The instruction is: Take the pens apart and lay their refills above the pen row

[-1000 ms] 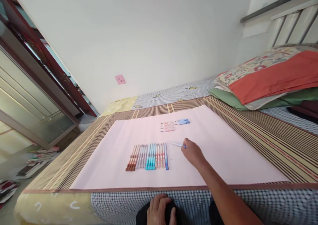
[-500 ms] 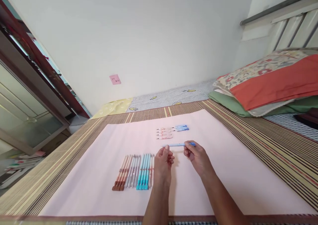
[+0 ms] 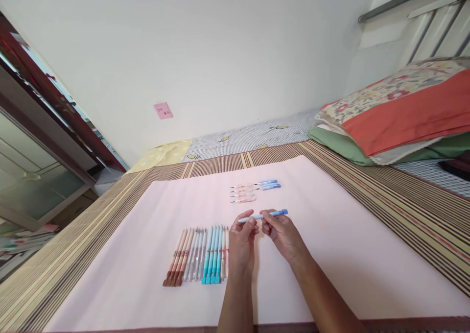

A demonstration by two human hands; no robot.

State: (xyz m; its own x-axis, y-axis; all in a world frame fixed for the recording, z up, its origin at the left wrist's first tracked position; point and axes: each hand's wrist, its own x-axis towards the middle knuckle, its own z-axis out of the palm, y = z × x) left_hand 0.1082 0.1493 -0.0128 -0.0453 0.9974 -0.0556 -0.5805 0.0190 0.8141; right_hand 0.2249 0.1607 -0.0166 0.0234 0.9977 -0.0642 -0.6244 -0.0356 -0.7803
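Observation:
Between both hands a light blue pen (image 3: 258,217) is held nearly level above the pale pink sheet (image 3: 323,269). My left hand (image 3: 241,240) is closed on its left part. Fingers of my right hand (image 3: 281,232) pinch it around the middle, with the darker blue end sticking out to the right. Beyond the hands lie several short, clear pen pieces with dark tips (image 3: 242,200) and a few blue pen parts (image 3: 270,186). To the left is a row of pens: brown-ended ones (image 3: 178,259), pale grey ones (image 3: 196,254), bright blue ones (image 3: 213,257). My left forearm partly hides the red-and-white ones (image 3: 225,254).
The sheet lies on a striped mat (image 3: 121,215) over a bed. Folded bedding with a red and floral cover (image 3: 407,112) is piled at the right. A pink note (image 3: 163,110) sticks to the white wall. A glass-panelled cabinet (image 3: 33,171) stands at far left.
My right hand has slid left along the pen, closer to my left hand. The pen's blue end now shows clear of the fingers. The view has shifted slightly.

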